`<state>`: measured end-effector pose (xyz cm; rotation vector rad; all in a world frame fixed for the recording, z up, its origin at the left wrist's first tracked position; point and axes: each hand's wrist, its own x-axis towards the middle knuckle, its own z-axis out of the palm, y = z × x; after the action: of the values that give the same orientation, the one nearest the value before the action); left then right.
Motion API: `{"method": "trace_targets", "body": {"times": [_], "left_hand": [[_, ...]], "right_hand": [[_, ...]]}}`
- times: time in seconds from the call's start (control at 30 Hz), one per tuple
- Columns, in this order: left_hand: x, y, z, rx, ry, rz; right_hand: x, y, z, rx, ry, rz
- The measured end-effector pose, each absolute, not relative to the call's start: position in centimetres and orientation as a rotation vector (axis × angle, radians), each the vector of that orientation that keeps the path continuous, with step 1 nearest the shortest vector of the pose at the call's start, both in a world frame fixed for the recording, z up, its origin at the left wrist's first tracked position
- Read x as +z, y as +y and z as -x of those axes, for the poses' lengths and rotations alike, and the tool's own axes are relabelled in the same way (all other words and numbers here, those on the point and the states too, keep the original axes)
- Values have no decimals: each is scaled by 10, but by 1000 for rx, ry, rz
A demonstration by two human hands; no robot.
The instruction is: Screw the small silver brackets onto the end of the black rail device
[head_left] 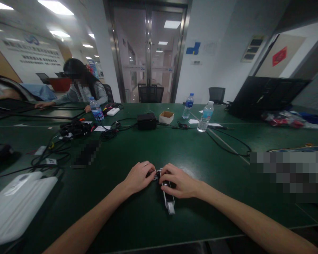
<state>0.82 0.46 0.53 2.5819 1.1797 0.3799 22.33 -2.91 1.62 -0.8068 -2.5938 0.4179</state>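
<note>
A narrow black object with white edges and a pale tip (170,207) lies on the green table in front of me, its tip pointing toward me. My right hand (176,180) is curled over it, thumb and fingers gripping its sides. Its far end is partly covered by my fingers. Close against that end, my left hand (141,176) is closed, with a ring on one finger. Thumb and fingertips pinch a small dark and metallic part (155,177) there; its exact kind cannot be made out.
Water bottles (205,116), an open small box (166,117) and a black box (146,121) stand farther back. Tangled cables (75,128) and white cases (18,204) lie left. A black case (267,95) sits far right. A person (82,84) is seated across the table at left.
</note>
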Motion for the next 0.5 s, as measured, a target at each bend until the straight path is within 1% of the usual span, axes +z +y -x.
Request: {"method": "trace_targets", "body": {"times": [0.1,0.23,0.37,0.5], "left_hand": [[5,5,-8,413,1181,-2585],[3,5,-7,427,1206,-2578],[4,4,-6,382,1197,-2573],[3,2,-7,355,1182,-2569]], "right_hand": [[14,-22,-227,420,-2554,926],[4,5,-252,387,-2473,1214],[-8,41,-298,190,-2297,1606],[-19,65,-348,-111,-2143,2059]]}}
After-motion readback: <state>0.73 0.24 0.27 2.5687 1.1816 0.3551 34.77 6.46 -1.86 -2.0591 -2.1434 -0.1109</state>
